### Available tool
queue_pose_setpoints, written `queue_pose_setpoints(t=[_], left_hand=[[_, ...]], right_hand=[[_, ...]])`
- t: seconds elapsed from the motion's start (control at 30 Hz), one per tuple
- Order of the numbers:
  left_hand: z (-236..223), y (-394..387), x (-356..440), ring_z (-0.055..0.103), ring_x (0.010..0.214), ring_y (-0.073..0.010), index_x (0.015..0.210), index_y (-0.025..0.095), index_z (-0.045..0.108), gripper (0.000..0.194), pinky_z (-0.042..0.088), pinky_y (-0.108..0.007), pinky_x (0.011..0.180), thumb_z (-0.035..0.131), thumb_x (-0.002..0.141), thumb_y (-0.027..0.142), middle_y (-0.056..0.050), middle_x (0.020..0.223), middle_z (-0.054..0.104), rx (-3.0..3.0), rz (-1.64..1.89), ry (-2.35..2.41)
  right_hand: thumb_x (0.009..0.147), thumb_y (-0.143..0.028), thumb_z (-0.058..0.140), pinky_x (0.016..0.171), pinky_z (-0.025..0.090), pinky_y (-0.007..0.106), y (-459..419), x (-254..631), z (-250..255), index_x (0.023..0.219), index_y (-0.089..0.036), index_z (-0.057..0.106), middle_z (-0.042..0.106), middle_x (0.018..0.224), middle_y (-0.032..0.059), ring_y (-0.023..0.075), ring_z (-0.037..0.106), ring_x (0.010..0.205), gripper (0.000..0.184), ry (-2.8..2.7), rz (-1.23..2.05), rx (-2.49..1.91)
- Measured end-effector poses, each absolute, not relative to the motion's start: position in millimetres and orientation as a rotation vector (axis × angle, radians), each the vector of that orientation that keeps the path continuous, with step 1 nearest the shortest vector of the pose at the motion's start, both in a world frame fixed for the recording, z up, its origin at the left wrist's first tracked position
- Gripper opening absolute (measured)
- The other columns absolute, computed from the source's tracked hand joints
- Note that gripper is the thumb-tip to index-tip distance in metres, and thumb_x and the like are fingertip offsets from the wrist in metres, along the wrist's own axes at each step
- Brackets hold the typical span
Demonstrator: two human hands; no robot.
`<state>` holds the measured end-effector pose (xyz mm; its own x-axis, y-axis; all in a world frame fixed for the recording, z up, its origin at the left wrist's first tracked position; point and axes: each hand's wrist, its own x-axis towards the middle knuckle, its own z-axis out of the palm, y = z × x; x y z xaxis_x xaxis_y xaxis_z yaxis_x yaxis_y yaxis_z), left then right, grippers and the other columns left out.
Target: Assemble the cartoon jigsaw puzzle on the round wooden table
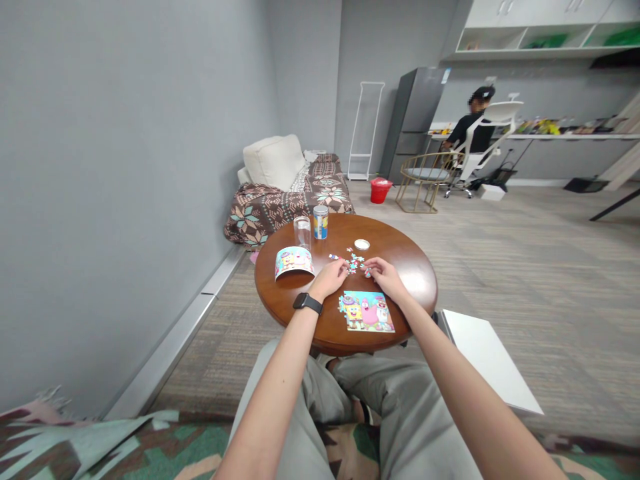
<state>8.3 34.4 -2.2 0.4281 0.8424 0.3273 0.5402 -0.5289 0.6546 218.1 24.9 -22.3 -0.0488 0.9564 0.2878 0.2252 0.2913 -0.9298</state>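
A partly assembled jigsaw puzzle (369,313) with cartoon characters lies flat near the front of the round wooden table, its left edge uneven. Beyond it is a loose pile of puzzle pieces (355,263). My left hand (332,277), with a black watch on the wrist, is at the pile's left side, fingers drawn together; anything in them is hidden. On the right, my right hand (386,276) has its fingertips closed around a small puzzle piece (369,273). A curved picture sheet (294,261) with similar characters stands at the left.
On the table (410,267) are a clear glass (303,231), a printed can (321,223) and a round white lid (362,245). A covered sofa (320,183) stands behind. Farther off are a red bin (381,191), a wire chair (425,177) and a seated person (465,130).
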Motion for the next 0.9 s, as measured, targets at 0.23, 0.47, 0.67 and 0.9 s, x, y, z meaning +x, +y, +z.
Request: queue_pose_setpoints(t=[0.23,0.47,0.67,0.9], left_hand=[[0.6,33.6,7.0,0.061,0.083,-0.0169,0.088,0.017,0.068,0.018,0.050,-0.030,0.085,0.054,0.085,0.005,-0.006,0.093,0.066,2.332,0.896,1.131],[-1.2,34.6,7.3,0.062,0.082,-0.0166,0.096,0.016,0.067,0.026,0.051,-0.030,0.084,0.051,0.083,-0.001,-0.006,0.095,0.068,2.342,0.896,1.128],[-1.1,34.4,8.3,0.064,0.082,-0.0169,0.096,0.017,0.064,0.016,0.051,-0.029,0.081,0.051,0.091,0.010,-0.006,0.093,0.070,2.257,0.908,1.149],[-2.7,35.6,7.5,0.061,0.076,-0.0149,0.095,0.017,0.063,0.015,0.051,-0.029,0.080,0.058,0.084,0.008,-0.003,0.091,0.067,2.268,0.887,1.141]], right_hand=[[0.068,-0.020,0.054,0.058,0.050,0.026,24.9,217.0,-23.9,0.097,-0.020,0.059,0.074,0.092,0.0062,0.0145,0.065,0.068,0.029,-1.457,0.871,-1.193],[0.067,-0.024,0.062,0.059,0.053,0.026,25.4,216.5,-23.7,0.097,-0.022,0.056,0.069,0.087,0.0025,0.0154,0.067,0.070,0.030,-1.383,0.900,-1.208],[0.067,-0.027,0.067,0.060,0.054,0.028,25.6,217.0,-23.7,0.095,-0.022,0.056,0.069,0.084,0.0021,0.0157,0.067,0.069,0.031,-1.384,0.918,-1.214],[0.065,-0.032,0.075,0.065,0.055,0.030,25.9,216.3,-23.1,0.090,-0.021,0.058,0.068,0.076,0.0004,0.0152,0.066,0.066,0.032,-1.406,0.884,-1.225]])
